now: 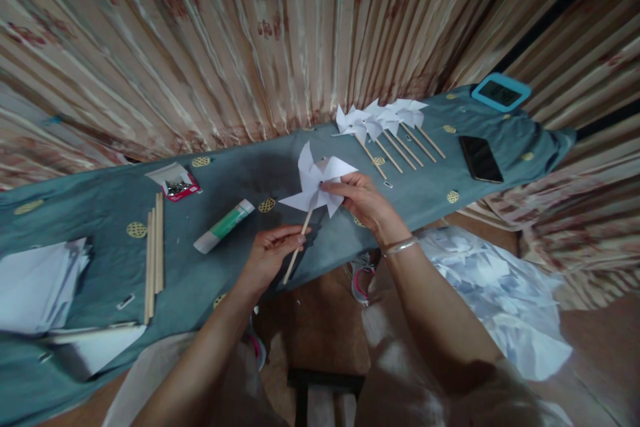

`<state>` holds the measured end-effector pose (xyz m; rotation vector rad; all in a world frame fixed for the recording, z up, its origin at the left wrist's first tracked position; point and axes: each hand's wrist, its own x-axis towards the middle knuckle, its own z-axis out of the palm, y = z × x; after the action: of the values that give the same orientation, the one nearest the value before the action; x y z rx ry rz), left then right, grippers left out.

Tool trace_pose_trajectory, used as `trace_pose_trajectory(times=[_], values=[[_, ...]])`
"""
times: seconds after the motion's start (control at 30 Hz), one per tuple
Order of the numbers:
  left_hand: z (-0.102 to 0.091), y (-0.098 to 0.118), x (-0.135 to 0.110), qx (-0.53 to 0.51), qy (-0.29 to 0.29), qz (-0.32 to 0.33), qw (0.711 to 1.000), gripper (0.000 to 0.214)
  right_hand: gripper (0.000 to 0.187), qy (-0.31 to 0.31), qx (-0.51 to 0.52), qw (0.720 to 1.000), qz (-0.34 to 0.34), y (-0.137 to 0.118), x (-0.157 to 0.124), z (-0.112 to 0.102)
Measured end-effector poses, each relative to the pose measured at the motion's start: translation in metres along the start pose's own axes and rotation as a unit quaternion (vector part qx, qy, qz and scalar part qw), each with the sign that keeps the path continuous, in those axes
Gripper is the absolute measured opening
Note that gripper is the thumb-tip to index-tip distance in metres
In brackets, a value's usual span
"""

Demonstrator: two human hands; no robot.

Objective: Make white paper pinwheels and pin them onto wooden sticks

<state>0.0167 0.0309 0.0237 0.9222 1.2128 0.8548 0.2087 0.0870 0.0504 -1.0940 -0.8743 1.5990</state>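
Observation:
A white paper pinwheel (311, 180) on a thin wooden stick (292, 263) is held over the near edge of the table, its blades tilted up and away from me. My left hand (270, 251) pinches the stick below the blades between thumb and fingers. At the blades, my right hand (361, 199) grips the paper, with a fingertip close to the small dark pin at the centre. Beyond my right hand, several finished-looking white pinwheels (373, 121) lie in an overlapping row with their sticks toward me.
A glue stick tube (224, 227), an opened red-and-white box of metal pins (179, 187), loose wooden sticks (159, 243) and stacked white paper (37, 287) lie leftward. At right are a phone (481, 159) and a blue digital clock (501, 92). A bag of paper scraps (493, 287) stands on the floor.

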Motion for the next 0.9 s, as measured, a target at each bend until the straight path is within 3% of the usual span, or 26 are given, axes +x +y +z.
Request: trace_pose_trajectory(times=[0.4,0.6,0.9], values=[[0.001,0.003,-0.001,-0.009,0.022,0.021,0.999,0.032,0.026,0.007,0.049,0.999,0.006,0.000,0.002,0.014],[0.001,-0.001,0.000,-0.034,0.004,0.038,0.999,0.040,0.024,0.034,0.068,0.997,0.003,0.004,0.005,0.021],[-0.006,-0.001,0.008,-0.029,0.057,0.059,0.996,0.049,0.022,0.069,0.089,0.993,-0.019,0.012,0.009,0.031]])
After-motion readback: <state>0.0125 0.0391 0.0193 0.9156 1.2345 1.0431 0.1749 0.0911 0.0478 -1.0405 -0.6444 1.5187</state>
